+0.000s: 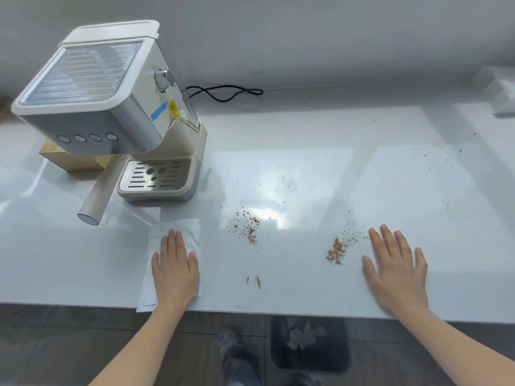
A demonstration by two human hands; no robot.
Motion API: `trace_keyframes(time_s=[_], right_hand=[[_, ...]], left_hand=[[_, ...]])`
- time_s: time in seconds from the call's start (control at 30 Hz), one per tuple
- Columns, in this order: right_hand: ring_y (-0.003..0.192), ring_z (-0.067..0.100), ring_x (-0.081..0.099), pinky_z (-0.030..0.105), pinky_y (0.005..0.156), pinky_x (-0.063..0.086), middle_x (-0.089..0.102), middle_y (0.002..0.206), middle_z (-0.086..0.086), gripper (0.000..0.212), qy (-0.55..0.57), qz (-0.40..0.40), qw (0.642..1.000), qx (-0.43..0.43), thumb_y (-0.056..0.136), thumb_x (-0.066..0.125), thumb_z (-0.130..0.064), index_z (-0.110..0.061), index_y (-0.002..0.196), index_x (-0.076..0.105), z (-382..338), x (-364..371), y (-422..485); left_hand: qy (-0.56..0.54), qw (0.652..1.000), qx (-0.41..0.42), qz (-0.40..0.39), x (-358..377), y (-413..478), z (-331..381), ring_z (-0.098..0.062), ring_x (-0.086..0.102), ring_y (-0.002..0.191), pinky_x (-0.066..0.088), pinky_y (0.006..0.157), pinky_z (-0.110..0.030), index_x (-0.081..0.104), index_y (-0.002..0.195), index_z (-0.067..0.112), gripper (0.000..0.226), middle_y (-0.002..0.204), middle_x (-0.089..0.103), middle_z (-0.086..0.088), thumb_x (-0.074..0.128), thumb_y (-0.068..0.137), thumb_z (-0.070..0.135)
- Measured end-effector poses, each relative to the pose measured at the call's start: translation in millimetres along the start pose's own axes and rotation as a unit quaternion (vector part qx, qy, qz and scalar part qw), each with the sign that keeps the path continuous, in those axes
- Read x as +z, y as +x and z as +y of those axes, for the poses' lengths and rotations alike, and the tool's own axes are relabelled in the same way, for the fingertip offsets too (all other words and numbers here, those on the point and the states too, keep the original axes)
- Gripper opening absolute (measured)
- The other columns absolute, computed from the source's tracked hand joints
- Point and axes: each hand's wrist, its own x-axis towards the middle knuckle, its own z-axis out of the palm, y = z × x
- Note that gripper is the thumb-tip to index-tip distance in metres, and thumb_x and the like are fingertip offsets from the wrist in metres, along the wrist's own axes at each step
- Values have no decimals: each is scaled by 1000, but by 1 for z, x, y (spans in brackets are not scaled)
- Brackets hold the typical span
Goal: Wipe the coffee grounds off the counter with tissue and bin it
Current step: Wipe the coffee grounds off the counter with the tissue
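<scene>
Left hand (pixel 175 270) lay flat, fingers straight and together, palm pressing on the tissue (pixel 192 232). The tissue was thin, white and creased, roughly rectangular, and sat at the counter's near edge with one corner hanging just past it. Right hand (pixel 395 270) was also flat on the bare counter (pixel 306 168), fingers spread, holding nothing.

Coffee grounds (pixel 249 228) were brown, dry and granular, in loose patches between the two hands. One patch sat right of the tissue and a denser clump (pixel 337 250) sat just left of the right hand. A small streak lay nearer the edge, with fine specks farther back.

The counter was white, glossy and smooth, with strong window glare (faint speckle in the finish).

At back left stood a coffee machine (pixel 111 101) with a cream plastic and brushed metal body and a ribbed top. It had four round buttons, a chrome knob on the side, and blue and yellow stickers. Its slotted metal drip tray (pixel 156 176) was in a cream frame, and a long cream handle (pixel 97 196) stuck out toward the near left. A black cord (pixel 223 93) looped behind it. A tan wooden block (pixel 69 161) sat partly hidden behind the machine.

The wall (pixel 306 37) was plain and pale. The floor (pixel 83 344) had dark grey tiles. A dark rectangular bin (pixel 277 355) stood below the counter edge with crumpled white paper (pixel 303 335) inside, and a grey shoe (pixel 231 341) was beside it.
</scene>
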Motion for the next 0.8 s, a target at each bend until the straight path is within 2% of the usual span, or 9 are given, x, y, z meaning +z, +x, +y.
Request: trace_keyframes(time_s=[0.1,0.37,0.57,0.8], right_hand=[[148,18,8,50,116,9,13,161,-5,67,-5,5,1000,2,89,11,-54,-31,151,14,0,1,1],[147,19,13,51,115,12,18,160,-4,65,-9,1,1000,11,90,15,-51,-29,151,19,-2,-1,0],[147,18,11,50,116,11,15,160,-5,65,-13,-10,1000,13,90,16,-50,-29,151,18,-3,-3,-1],[147,17,12,51,117,13,16,159,-6,64,-4,-19,1000,24,90,20,-49,-29,151,21,-5,-7,-2]], left_hand=[[-10,1000,-12,2,5,4,7,-24,8,148,5,118,-44,11,150,7,59,160,9,-9,31,98,25],[-38,999,36,-5,4,28,56,-19,-2,148,-3,118,-40,2,150,10,59,161,0,-5,25,99,29],[-48,996,70,-10,10,36,97,-19,-5,148,-4,118,-39,-1,150,11,59,161,-2,-4,20,99,32],[-57,994,93,-13,13,32,134,-22,-1,148,-1,118,-41,2,150,7,70,160,1,-7,0,89,40]])
